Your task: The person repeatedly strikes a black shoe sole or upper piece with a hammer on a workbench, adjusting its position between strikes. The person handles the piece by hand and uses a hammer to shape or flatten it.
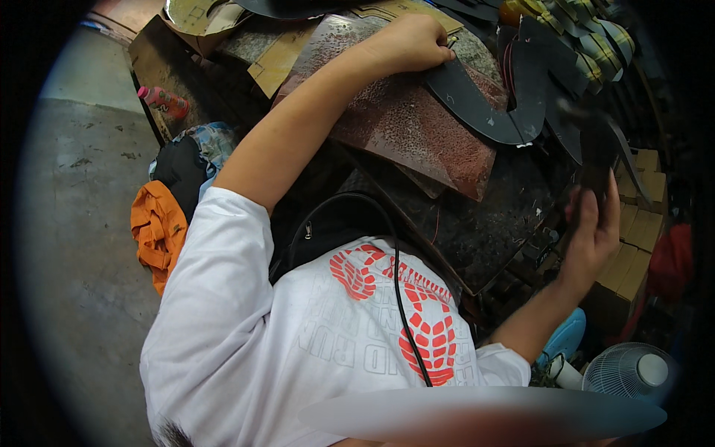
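Black sheet [488, 119], cut in a broad curve like a U, lay across the right side of a worn board [395, 127] on a cluttered bench [465, 238], its bend reaching past the board's edge. A worker in a white shirt [223, 298] stretched the left hand [417, 45] to the near tip of the curve, thumb and finger pinching a small metal piece [452, 39] whose bright end showed above the grip; whether it met the sheet could not be told. The pinch appeared meant to steady that piece, while the board, pitted and reddish brown, probably served as firm backing and spared the bench. The right hand [588, 231], well apart on the other side, was wrapped around a dark tool [596, 156], likely a hammer, held up clear of the work, perhaps for room to swing; blur hid its exact form. The sheet looked flat, thin and matt, with smooth curved sides, pale specks and a light nick along the lower edge. Similar dark pieces [562, 119] crowded just beside it, near yellow plaid pieces [596, 56], apparently stacked there for easy reach.
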Demonstrator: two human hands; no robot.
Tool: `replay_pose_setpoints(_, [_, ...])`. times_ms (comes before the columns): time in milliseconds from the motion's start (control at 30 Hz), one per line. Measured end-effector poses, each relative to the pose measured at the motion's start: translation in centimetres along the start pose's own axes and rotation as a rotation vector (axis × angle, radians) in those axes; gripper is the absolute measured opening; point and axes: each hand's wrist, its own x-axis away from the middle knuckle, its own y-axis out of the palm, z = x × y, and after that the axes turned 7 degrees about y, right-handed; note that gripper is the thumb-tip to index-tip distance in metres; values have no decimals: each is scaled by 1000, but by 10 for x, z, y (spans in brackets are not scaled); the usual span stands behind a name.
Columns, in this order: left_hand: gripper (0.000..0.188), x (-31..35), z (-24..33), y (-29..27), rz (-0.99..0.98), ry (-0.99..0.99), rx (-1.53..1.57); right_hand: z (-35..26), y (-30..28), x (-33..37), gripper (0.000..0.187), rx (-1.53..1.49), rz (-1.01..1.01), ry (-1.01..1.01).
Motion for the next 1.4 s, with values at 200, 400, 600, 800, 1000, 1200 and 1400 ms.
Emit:
replay_pose_setpoints(200, [32,7,12,-9,111,-5,-109,1,86,-32,41,639,-74,-303])
replay_pose_setpoints(400, [23,4,20,-34,292,-128,693,18,96,-36,41,719,-128,-201])
replay_pose_setpoints(600, [21,9,9,1,361,-111,677,17,95,-36,42,703,-125,-210])
replay_pose_setpoints(800, [17,5,-8,19,434,-94,736,21,96,-36,42,678,-137,-191])
replay_pose_setpoints(1000, [16,9,-4,9,336,-125,918,23,96,-36,41,646,-127,-193])
replay_pose_setpoints(1200, [21,12,4,6,365,-121,690,26,94,-36,42,630,-132,-206])
replay_pose_setpoints(1400, [23,8,0,10,392,-68,780,22,94,-36,42,619,-135,-190])
